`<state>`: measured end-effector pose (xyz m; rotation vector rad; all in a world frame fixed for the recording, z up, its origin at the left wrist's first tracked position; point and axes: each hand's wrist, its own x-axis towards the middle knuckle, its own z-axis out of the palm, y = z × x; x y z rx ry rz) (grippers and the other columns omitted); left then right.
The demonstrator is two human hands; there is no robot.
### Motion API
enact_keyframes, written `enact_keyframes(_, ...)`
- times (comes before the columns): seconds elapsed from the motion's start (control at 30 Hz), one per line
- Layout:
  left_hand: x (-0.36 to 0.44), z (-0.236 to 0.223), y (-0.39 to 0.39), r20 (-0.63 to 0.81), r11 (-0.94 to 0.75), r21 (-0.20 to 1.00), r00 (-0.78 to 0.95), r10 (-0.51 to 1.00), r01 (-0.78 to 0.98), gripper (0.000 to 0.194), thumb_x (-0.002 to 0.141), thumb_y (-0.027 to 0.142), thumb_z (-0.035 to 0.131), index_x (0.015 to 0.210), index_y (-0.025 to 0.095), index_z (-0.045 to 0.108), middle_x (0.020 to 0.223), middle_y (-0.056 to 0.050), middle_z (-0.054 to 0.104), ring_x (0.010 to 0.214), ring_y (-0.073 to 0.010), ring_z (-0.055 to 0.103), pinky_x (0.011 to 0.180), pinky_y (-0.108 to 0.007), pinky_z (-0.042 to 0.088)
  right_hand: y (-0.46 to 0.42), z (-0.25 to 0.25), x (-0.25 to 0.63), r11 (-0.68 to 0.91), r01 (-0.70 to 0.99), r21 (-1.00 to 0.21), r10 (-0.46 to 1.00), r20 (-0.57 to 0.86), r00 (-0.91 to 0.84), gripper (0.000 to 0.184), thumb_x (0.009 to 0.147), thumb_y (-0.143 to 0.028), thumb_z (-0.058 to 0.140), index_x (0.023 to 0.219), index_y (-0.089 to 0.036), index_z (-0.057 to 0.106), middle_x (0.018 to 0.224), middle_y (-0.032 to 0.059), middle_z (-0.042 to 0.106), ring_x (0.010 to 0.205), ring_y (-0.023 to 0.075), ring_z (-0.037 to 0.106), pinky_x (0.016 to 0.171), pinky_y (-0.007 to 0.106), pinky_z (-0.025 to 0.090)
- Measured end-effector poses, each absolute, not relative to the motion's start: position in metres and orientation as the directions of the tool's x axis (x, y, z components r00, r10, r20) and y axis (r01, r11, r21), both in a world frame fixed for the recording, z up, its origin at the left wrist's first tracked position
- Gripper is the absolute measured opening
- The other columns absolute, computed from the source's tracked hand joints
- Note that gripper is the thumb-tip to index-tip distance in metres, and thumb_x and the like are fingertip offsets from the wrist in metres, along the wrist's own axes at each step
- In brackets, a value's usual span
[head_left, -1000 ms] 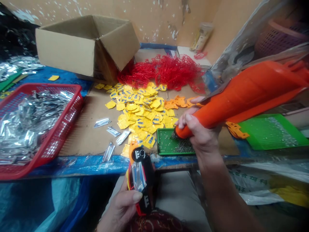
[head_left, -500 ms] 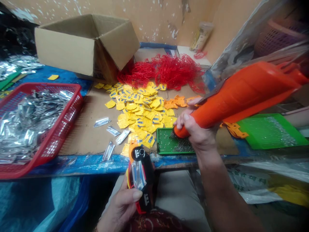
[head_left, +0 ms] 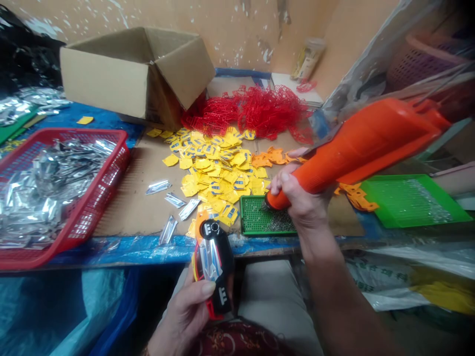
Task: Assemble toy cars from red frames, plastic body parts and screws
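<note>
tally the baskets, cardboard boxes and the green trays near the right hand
baskets: 2 (red plastic basket, purple plastic basket)
cardboard boxes: 1 (cardboard box)
green trays: 2 (small green perforated tray, large green tray)
total: 5

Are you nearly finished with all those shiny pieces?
Probably not. Done, perhaps: the silver pieces heaped in the red basket. In hand: a black holder with a silver piece in the left hand, and an orange tool in the right hand. Left, perhaps: the big yellow pile.
</note>
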<state>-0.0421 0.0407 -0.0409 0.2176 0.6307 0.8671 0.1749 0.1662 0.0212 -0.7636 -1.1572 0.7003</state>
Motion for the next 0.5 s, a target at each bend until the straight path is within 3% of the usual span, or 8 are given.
enact_keyframes(0.07,-0.042,-0.040,0.040,-0.426,0.610,0.413,0.449,0.786,-0.676,0.057,0.065,0.016,0.081,0.120,0.019,0.064,0.105,-0.009,0.074,0.084,-0.0237,0.072,0.064,-0.025,0.060,0.166,0.020,0.175,0.562,-0.084,-0.823,0.811,0.529,0.248,0.025,0.080,-0.018,0.072,0.098,-0.025,0.056,0.063,-0.0085,0.057,0.049,0.0097,0.054,0.054,0.028,0.051)
enact_keyframes(0.17,-0.041,-0.036,0.042,-0.384,0.581,0.401,0.447,0.808,-0.708,0.051,0.065,0.016,0.080,0.115,0.019,0.067,0.115,-0.009,0.072,0.081,-0.0231,0.072,0.063,-0.027,0.061,0.166,0.021,0.174,0.555,-0.077,-0.828,0.814,0.522,0.254,0.031,0.080,-0.022,0.073,0.106,-0.027,0.056,0.063,-0.0085,0.057,0.049,0.0104,0.053,0.053,0.029,0.051)
enact_keyframes(0.4,-0.043,-0.031,0.048,-0.391,0.609,0.419,0.471,0.791,-0.674,0.048,0.069,0.015,0.080,0.115,0.018,0.066,0.090,-0.008,0.074,0.077,-0.0221,0.071,0.066,-0.030,0.062,0.166,0.027,0.174,0.559,-0.081,-0.825,0.806,0.517,0.287,0.025,0.077,-0.027,0.075,0.091,-0.028,0.055,0.061,-0.0084,0.054,0.047,0.0113,0.052,0.049,0.029,0.047)
enact_keyframes(0.5,-0.041,-0.033,0.051,-0.416,0.599,0.411,0.444,0.794,-0.687,0.050,0.066,0.014,0.082,0.114,0.016,0.066,0.089,-0.007,0.074,0.077,-0.0204,0.071,0.070,-0.028,0.062,0.165,0.029,0.173,0.563,-0.059,-0.824,0.798,0.525,0.296,0.021,0.077,-0.026,0.074,0.085,-0.027,0.055,0.063,-0.0078,0.054,0.048,0.0116,0.054,0.051,0.031,0.050)
